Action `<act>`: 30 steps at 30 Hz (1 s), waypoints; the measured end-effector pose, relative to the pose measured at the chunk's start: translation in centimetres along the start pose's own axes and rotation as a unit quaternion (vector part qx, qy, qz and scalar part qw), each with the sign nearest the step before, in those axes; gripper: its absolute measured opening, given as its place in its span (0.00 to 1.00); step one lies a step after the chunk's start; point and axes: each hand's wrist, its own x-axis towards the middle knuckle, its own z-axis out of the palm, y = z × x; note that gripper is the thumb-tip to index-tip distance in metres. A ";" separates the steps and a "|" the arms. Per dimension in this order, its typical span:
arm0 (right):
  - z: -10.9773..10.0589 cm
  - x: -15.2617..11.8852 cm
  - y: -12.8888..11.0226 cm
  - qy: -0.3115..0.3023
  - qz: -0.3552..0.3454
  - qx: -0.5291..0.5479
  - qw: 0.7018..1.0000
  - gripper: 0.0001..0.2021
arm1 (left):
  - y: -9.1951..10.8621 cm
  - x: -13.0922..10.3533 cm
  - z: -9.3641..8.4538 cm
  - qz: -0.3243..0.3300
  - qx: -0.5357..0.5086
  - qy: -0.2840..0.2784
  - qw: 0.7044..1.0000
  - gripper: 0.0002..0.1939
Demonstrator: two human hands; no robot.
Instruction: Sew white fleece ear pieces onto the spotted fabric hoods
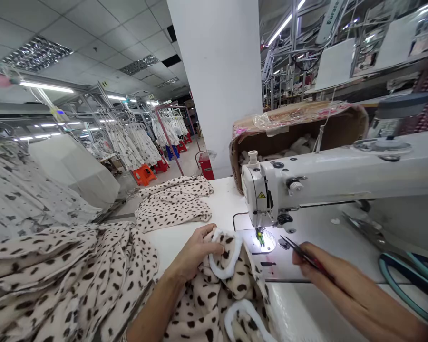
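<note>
My left hand (199, 249) is closed on a beige fleece garment piece with dark spots (207, 304), its thumb pressing beside a curved white fluffy trim (225, 271). A second white trim curve (246, 311) lies lower on the same cloth. In my right hand (331, 273) are slim dark tweezers (303, 254) with a bit of red, fingers closed around them. Their two points face the lit needle plate, a little apart from the green presser foot (260, 237) of the white sewing machine (306, 178). The cloth's right edge lies left of and below the foot.
Spotted fabric (174, 202) lies at the back of the table, and a large heap (67, 280) fills the left. Teal-handled scissors (406, 275) lie at the right, under the machine arm. An open cardboard box (299, 123) stands behind the machine, near a white pillar (217, 85).
</note>
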 end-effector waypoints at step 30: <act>5.5 -0.8 -9.0 -0.078 0.230 0.354 0.903 0.27 | 1.0 -1.5 -3.1 0.032 -0.102 0.068 0.992 0.20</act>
